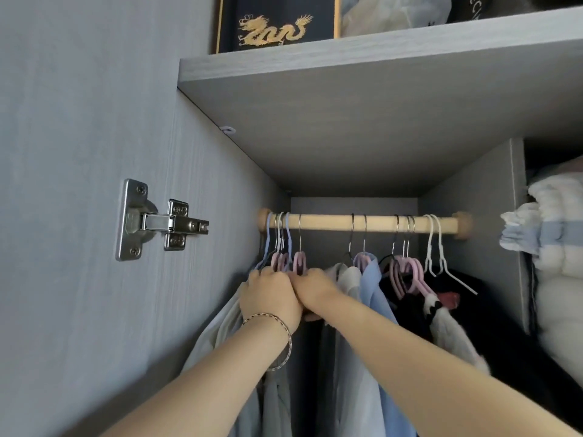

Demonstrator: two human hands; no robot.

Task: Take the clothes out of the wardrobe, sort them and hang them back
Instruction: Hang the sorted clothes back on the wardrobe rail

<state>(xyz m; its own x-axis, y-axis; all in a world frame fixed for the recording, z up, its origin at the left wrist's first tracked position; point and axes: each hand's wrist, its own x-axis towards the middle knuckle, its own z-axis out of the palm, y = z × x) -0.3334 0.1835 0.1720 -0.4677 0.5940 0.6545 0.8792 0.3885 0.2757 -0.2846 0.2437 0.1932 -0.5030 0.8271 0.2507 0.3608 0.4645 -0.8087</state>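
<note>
Bare forearms lead to left hand and right hand, each grip closed on the leftmost pink hangers; clothes fill the rail, so emptying seems barely begun.

The wardrobe panels are grey with a faint wood grain, and the hinge is shiny silver. The rail is pale beige wood. On it hang pink hangers, a lavender-blue hanger and 2 white hangers. The shirt is light blue, the garments at the left pale grey, the garment at the right black. The box above is black with a gold dragon. The folded bedding is white with a blue band.
</note>
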